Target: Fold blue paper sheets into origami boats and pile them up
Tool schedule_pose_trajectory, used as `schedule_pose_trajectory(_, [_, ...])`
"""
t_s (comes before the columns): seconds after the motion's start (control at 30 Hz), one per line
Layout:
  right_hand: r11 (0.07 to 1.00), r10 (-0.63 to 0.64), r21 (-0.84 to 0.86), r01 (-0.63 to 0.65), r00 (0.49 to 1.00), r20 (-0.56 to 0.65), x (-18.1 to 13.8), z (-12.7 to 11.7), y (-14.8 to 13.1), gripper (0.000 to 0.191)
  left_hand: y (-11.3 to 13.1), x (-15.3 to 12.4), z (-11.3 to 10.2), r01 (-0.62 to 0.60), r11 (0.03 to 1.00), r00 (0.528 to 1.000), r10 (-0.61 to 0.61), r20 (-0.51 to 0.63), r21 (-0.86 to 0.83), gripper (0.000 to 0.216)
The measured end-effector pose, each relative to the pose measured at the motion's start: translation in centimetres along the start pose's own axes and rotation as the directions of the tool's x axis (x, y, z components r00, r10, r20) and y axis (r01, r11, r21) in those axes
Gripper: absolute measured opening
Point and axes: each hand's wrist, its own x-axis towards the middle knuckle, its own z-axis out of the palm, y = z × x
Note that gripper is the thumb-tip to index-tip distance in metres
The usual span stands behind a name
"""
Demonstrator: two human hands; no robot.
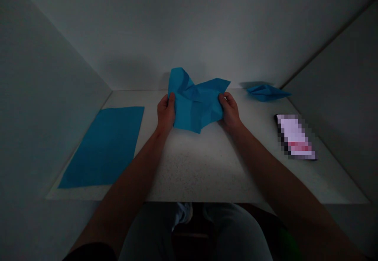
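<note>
A creased sheet of blue paper (196, 101) is held up above the table, bent and wavy along several fold lines. My left hand (166, 110) grips its left edge, thumb on the near face and fingers behind. On the opposite edge, my right hand (230, 109) pinches the paper the same way. Both hands' fingers are partly hidden by the sheet. A folded blue paper shape (267, 92) with pointed ends lies beyond my right hand at the back right.
Flat blue paper (104, 147) lies on the left of the white table (189, 166). A phone with a lit, blurred screen (295, 135) rests at the right. Walls enclose the back and both sides. My knees are below the front edge.
</note>
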Motion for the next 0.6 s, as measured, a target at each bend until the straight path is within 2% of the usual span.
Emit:
schedule_pose_trajectory(0.13, [1.0, -0.025, -0.01, 0.025, 1.0, -0.003, -0.1, 0.2, 0.0, 0.061, -0.1, -0.1, 0.3, 0.103, 0.993, 0.989, -0.097, 0.109, -0.051, 0.061])
schedule_pose_trajectory(0.23, [1.0, -0.017, 0.014, 0.017, 0.998, 0.062, -0.4, 0.6, -0.1, 0.062, 0.0, -0.7, 0.8, 0.203, 0.977, 0.951, -0.182, 0.249, -0.064, 0.058])
schedule_pose_trajectory(0.3, [1.0, -0.009, 0.005, 0.009, 0.994, 0.108, -0.7, 0.9, -0.3, 0.058, 0.2, -1.0, 0.9, 0.217, 0.975, 0.936, -0.194, 0.295, -0.049, 0.056])
schedule_pose_trajectory(0.5, [0.998, 0.025, -0.059, -0.017, 0.991, 0.133, -1.0, 0.9, -0.8, 0.055, 0.5, -1.0, 0.5, 0.086, 0.996, 0.98, -0.09, 0.176, 0.028, 0.046])
schedule_pose_trajectory(0.6, [0.999, 0.038, -0.014, -0.036, 0.992, 0.123, -1.1, 1.0, -0.9, 0.057, 0.6, -0.7, 0.3, 0.155, 0.987, 0.972, -0.143, 0.187, -0.05, 0.048])
